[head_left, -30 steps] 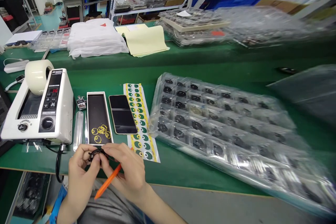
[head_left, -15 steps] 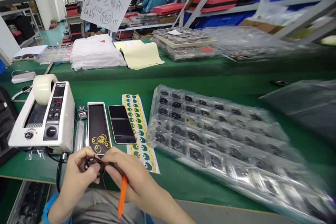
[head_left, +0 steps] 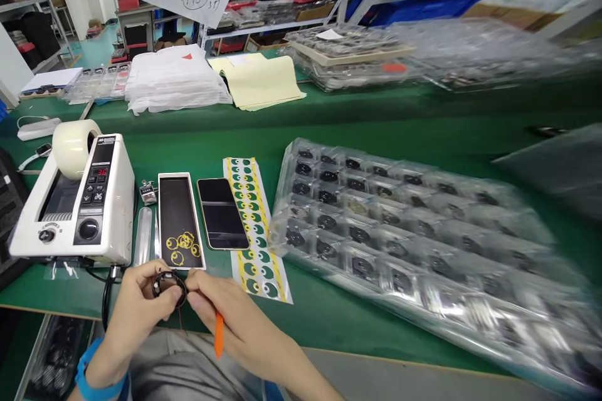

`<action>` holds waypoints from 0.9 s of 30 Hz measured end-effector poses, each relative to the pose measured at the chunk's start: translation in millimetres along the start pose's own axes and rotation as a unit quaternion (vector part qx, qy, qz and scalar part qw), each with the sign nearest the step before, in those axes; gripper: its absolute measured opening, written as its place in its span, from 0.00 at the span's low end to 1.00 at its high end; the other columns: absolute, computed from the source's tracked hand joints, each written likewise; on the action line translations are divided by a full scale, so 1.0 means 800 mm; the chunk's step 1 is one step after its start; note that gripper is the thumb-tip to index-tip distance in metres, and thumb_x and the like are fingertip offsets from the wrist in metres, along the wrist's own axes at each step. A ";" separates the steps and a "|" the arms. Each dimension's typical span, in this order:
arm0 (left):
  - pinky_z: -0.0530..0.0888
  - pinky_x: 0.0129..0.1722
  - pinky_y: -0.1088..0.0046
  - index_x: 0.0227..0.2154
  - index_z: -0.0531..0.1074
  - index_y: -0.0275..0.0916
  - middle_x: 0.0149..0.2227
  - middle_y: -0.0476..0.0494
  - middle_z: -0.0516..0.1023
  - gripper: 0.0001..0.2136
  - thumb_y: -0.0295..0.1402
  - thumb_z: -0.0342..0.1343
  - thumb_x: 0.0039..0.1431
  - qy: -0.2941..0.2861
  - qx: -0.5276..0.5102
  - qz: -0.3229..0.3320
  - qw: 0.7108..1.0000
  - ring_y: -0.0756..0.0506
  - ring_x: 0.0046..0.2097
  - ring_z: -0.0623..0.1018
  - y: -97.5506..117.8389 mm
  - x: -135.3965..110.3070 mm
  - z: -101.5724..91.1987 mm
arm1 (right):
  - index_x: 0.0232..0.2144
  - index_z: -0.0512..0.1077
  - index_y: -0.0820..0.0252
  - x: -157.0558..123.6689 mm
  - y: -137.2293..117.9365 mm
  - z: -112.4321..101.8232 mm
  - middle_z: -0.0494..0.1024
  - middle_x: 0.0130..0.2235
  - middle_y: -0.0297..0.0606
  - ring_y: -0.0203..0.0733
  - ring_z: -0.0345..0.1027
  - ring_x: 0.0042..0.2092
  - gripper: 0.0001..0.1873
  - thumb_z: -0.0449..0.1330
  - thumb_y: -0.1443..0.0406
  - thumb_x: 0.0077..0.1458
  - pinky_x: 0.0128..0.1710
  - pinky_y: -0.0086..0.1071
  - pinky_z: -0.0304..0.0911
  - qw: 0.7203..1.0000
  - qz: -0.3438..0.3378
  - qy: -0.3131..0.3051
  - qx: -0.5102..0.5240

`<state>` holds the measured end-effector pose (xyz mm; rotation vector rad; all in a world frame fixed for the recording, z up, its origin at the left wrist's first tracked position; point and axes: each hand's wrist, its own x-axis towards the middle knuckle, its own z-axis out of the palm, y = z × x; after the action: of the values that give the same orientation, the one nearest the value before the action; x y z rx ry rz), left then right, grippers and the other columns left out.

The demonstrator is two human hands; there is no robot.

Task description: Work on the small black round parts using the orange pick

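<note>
Between the thumb and fingers of my left hand [head_left: 136, 304] is a small round black part [head_left: 164, 277] with a thin red wire hanging below it. My right hand [head_left: 230, 307] is closed around an orange stick-like tool [head_left: 219, 335]; its lower end shows under the palm, and its other end is hidden by the fingers. The right fingertips meet the right edge of the round part. Just beyond both hands lies a shallow white-rimmed tray [head_left: 176, 200] with several yellow rings [head_left: 183, 242] at its near end.
A tape dispenser [head_left: 113, 200] stands at left, beside a small metal counter [head_left: 147, 192]. A phone [head_left: 223, 214] and a sticker sheet [head_left: 275, 269] lie right of the tray. Large clear blister trays [head_left: 348, 235] holding black parts fill the right. Papers [head_left: 174, 78] are stacked behind.
The view has shifted slightly, so bench items appear a little higher. The round part has turned in my left fingers and its ring shape shows more. Less of the orange tool shows.
</note>
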<state>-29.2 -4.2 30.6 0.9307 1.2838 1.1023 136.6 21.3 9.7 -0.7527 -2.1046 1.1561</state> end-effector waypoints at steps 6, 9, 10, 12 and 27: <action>0.61 0.17 0.82 0.22 0.74 0.34 0.21 0.53 0.63 0.09 0.33 0.65 0.49 -0.006 -0.012 0.005 1.000 0.55 0.19 0.62 -0.006 0.002 0.005 | 0.25 0.54 0.55 0.000 -0.001 0.007 0.59 0.25 0.29 0.37 0.52 0.27 0.27 0.38 0.47 0.72 0.29 0.30 0.50 0.987 0.091 0.028 0.128; 0.65 0.18 0.81 0.25 0.78 0.33 0.23 0.51 0.66 0.11 0.37 0.66 0.51 -0.001 -0.015 0.013 1.000 0.54 0.21 0.66 -0.012 0.001 0.004 | 0.25 0.55 0.55 0.002 -0.002 0.009 0.58 0.24 0.28 0.37 0.52 0.27 0.29 0.40 0.44 0.71 0.29 0.31 0.50 0.982 0.101 0.044 0.156; 0.66 0.19 0.81 0.26 0.78 0.33 0.23 0.50 0.67 0.11 0.37 0.65 0.53 0.003 -0.011 0.023 1.000 0.53 0.21 0.67 -0.014 0.000 0.003 | 0.25 0.55 0.55 0.002 -0.002 0.009 0.57 0.24 0.28 0.37 0.52 0.27 0.29 0.40 0.44 0.70 0.29 0.30 0.50 0.980 0.102 0.048 0.163; 0.68 0.20 0.80 0.27 0.79 0.34 0.23 0.49 0.69 0.10 0.37 0.63 0.56 0.014 0.007 0.052 0.999 0.52 0.22 0.69 -0.018 -0.001 0.003 | 0.24 0.55 0.55 0.002 -0.001 0.010 0.57 0.24 0.28 0.37 0.51 0.26 0.29 0.41 0.43 0.70 0.28 0.30 0.50 0.978 0.106 0.056 0.171; 0.78 0.42 0.74 0.61 0.69 0.41 0.41 0.40 0.75 0.23 0.18 0.48 0.67 0.165 0.429 0.502 0.732 0.46 0.42 0.77 -0.061 -0.027 -0.004 | 0.26 0.70 0.58 -0.002 -0.007 0.036 0.62 0.25 0.31 0.39 0.59 0.30 0.29 0.61 0.39 0.56 0.35 0.31 0.60 0.898 0.203 0.113 0.372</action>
<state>-26.4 -37.4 -11.2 2.4217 1.6448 1.5257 115.3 2.9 2.4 -0.8981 -1.1721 1.8347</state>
